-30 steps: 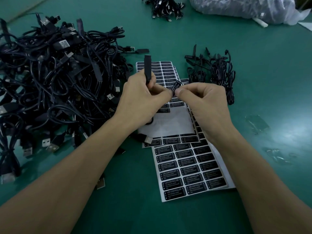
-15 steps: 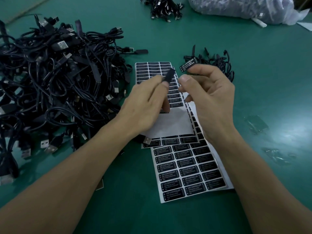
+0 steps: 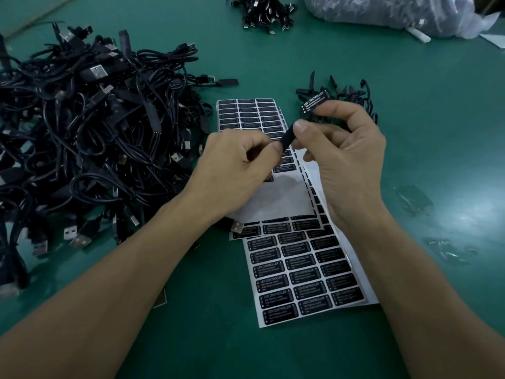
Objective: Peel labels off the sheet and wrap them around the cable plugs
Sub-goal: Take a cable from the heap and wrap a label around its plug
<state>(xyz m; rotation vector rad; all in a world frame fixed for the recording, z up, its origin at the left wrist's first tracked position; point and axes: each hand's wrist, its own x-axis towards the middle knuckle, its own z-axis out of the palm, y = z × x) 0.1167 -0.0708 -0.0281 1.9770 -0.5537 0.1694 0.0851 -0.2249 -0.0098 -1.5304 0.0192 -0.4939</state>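
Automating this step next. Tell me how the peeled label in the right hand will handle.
The peeled label probably weighs almost nothing: it juts nearly flat from the fingertips of the right hand, so it seems fairly stiff for its size. Its adhesive back likely clings to anything touched, and it may fold onto itself.

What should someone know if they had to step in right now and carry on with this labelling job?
Left hand: grips a black cable plug.
Right hand: holds a peeled label at its fingertips, thumb against the plug.
Label sheets: lying on the green table under the hands. The top sheet has a bare patch where labels are gone.
Done: one label is off the sheet.
Left: wrap it round this plug. After that, probably work through the big cable pile on the left.
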